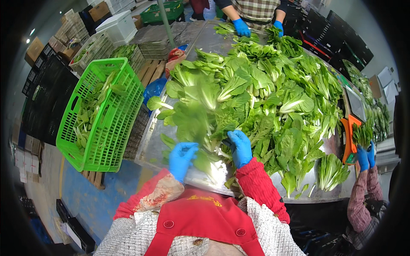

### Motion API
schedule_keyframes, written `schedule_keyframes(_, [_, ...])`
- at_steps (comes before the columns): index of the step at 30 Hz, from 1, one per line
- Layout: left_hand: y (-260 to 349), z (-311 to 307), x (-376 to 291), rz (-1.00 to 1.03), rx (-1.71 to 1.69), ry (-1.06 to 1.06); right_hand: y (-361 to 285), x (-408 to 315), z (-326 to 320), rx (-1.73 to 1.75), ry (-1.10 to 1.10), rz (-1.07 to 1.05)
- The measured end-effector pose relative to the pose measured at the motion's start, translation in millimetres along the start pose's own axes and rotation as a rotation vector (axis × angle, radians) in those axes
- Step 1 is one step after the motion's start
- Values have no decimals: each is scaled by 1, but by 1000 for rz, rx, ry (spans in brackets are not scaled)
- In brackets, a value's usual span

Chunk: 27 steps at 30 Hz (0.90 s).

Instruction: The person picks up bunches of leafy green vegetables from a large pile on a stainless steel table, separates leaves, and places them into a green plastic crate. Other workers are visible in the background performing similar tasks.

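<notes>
Leafy green vegetables (pixel 259 76) with pale stems lie heaped across a metal table (pixel 198 177). At the near edge is my left hand (pixel 183 160) in a blue glove, its fingers bent; blurred green leaves lie just beyond and beside it, and whether it pinches one cannot be told. My right hand (pixel 239 148), also gloved in blue, is closed around the dark base of a leafy green at the near side of the heap; the fingertips are partly hidden. A bunch of long-stemmed greens (pixel 331 172) lies at the near right of the table.
A bright green plastic crate (pixel 112 128) holding loose leaves stands left of the table. Across the table, a co-worker's gloved hands (pixel 241 28) touch greens. Another co-worker at the right holds a bunch (pixel 363 134) near an orange device (pixel 350 137). A metal post (pixel 165 24) rises behind.
</notes>
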<state>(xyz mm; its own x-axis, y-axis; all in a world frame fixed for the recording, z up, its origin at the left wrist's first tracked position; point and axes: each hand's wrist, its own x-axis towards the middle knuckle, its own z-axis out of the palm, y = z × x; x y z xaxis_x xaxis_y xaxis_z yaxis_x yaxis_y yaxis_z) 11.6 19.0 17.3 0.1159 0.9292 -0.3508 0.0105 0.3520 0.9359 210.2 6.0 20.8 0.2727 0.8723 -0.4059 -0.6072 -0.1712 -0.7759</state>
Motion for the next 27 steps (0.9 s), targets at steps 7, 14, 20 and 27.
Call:
schedule_keyframes(7, [-18, 26, -3, 405, 303, -157, -13, -31, -1, 242, -32, -32])
schedule_keyframes(14, [-52, 34, 5, 181, -59, -199, 11, -56, 14, -21, -267, -87])
schedule_keyframes(20, [-33, 12, -10, -87, -259, -210, 15, -44, 11, -205, -85, -157])
schedule_keyframes(27, [-8, 14, -27, 440, 190, -250, 25, -40, 7, -115, -249, 90])
